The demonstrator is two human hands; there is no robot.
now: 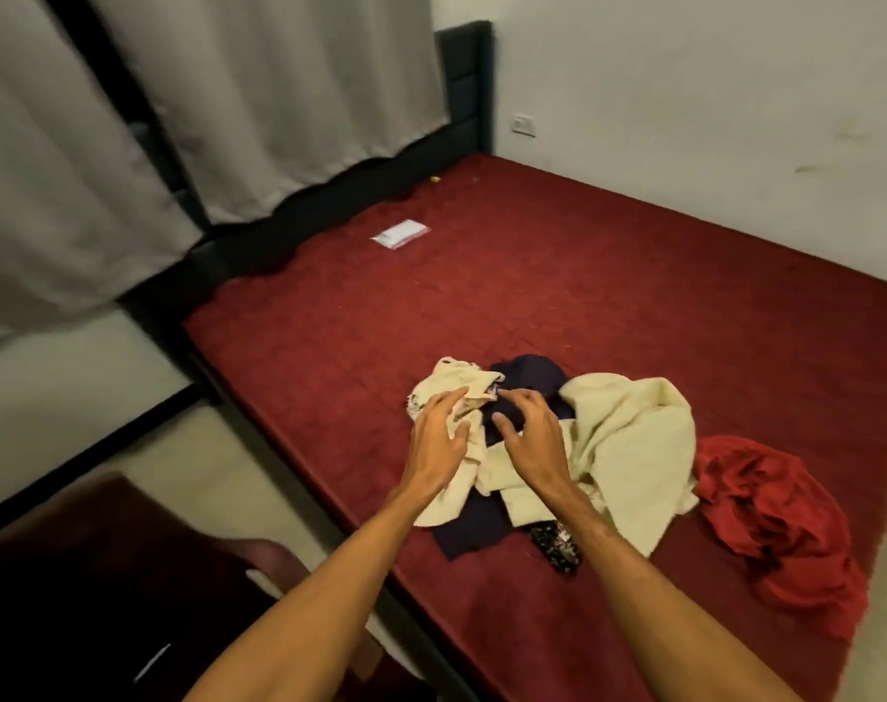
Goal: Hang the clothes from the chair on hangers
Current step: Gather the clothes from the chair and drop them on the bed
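So at this point the clothes (629,438) were already off the chair (92,564) and dumped in a heap on the bed (532,255), toward its near edge, with a red top (765,509) lying loose by the bed's near right corner. The chair sat just off the bed's near left side, looking bare as far as I could tell. Both hands were over the heap: the left hand (439,440) lay with fingers loosely spread on a cream piece (461,385), and the right hand (530,438) was spread and a bit clawed over a navy piece (532,374), not pinching anything that I could see. Looked to me like the sorting step, picking one garment out of the tangle. No hangers anywhere in view, so I'd guess the next move needed a proper grip on one piece, lifting it free of the others, then going off to find a hanger.
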